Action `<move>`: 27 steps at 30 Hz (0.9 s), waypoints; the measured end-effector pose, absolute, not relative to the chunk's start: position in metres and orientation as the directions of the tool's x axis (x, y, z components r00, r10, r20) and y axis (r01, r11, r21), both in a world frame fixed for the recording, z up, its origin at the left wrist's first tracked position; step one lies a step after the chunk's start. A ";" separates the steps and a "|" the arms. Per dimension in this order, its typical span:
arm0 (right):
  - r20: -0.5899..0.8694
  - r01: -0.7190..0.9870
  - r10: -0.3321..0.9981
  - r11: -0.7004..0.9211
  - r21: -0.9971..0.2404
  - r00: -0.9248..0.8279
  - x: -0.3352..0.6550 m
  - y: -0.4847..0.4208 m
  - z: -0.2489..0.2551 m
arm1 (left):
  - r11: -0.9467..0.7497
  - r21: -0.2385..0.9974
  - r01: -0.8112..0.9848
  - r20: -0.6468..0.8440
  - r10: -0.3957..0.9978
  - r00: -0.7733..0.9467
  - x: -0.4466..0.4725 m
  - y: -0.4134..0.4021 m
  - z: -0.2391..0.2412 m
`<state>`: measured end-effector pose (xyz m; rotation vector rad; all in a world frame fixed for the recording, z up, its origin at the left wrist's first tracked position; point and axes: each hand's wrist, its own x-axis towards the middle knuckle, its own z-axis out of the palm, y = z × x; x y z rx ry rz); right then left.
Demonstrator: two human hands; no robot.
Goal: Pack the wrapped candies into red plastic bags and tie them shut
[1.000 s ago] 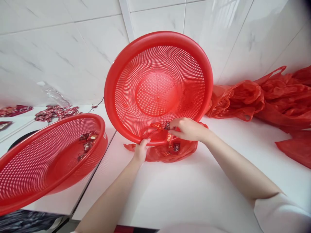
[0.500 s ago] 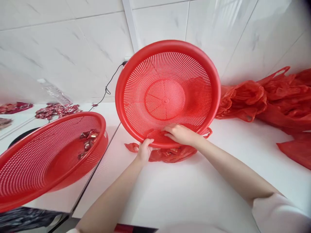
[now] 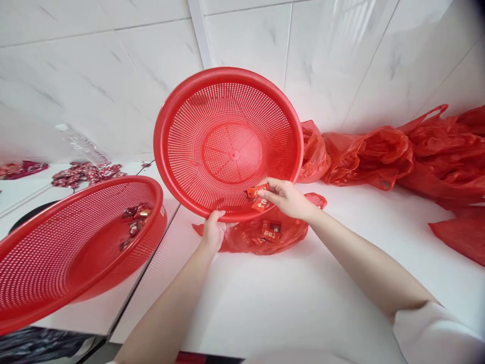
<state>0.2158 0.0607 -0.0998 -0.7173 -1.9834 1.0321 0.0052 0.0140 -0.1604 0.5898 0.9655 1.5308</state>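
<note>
My left hand (image 3: 214,232) grips the near rim of a red perforated plastic basket (image 3: 223,76), which is tilted so that its inside faces me. Over that rim, at its right, my right hand (image 3: 286,198) pinches a few small red-wrapped candies (image 3: 260,203) between thumb and fingers. Below the rim an open red plastic bag (image 3: 242,241) lies on the white table, with several red-wrapped packets (image 3: 271,231) inside it. Apart from the candies at my fingers, the basket's visible inside holds nothing.
On the left a second red basket (image 3: 94,187) leans, with several shiny wrapped candies (image 3: 135,222) in it. Red plastic bags (image 3: 382,156) line the wall at right. Behind the left basket are a clear bottle (image 3: 85,145) and a heap of red-and-white packets (image 3: 81,174).
The held basket has shifted left, and my left hand with it. My right hand has risen from inside the basket to the rim with candies showing. More of the bag below is exposed.
</note>
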 end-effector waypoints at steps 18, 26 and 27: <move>0.475 0.403 0.683 0.721 -0.564 -0.556 0.218 0.068 -0.113 | 0.035 0.842 -0.538 -0.145 0.976 -0.163 0.008 0.011 -0.161; 0.250 0.443 0.510 0.852 -0.279 -0.823 0.217 0.071 -0.128 | 0.031 0.853 -0.521 -0.155 0.968 -0.196 0.007 0.011 -0.158; 0.265 0.429 0.503 0.855 -0.290 -0.823 0.217 0.070 -0.126 | 0.043 0.851 -0.523 -0.170 0.965 -0.198 0.007 0.012 -0.157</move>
